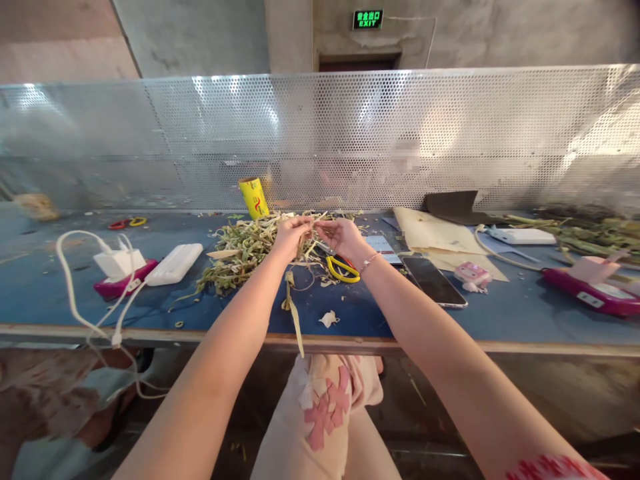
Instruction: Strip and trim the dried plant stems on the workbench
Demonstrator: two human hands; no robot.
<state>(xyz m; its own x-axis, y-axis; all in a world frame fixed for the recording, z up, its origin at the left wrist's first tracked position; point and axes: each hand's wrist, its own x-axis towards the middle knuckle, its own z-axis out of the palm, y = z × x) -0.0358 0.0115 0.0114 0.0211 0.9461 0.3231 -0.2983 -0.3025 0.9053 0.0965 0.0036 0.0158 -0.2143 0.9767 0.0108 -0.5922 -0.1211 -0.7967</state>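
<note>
My left hand (294,235) and my right hand (340,235) meet over the right end of a heap of dry, pale green plant strips (240,253). Their fingertips are pinched close together on a thin plant strip, partly hidden by the fingers. A long leaf strip (296,320) hangs down over the table's front edge below my left hand. Scissors with yellow handles (343,269) lie just under my right hand. On the blue table in front sits a small white scrap (329,319).
A yellow can (254,198) stands behind the heap. Phone (434,281), pink case (473,276) and paper (440,233) lie right. Power strips (590,291), white power bank (175,264) and cables flank both sides. A perforated metal screen (300,133) closes the back.
</note>
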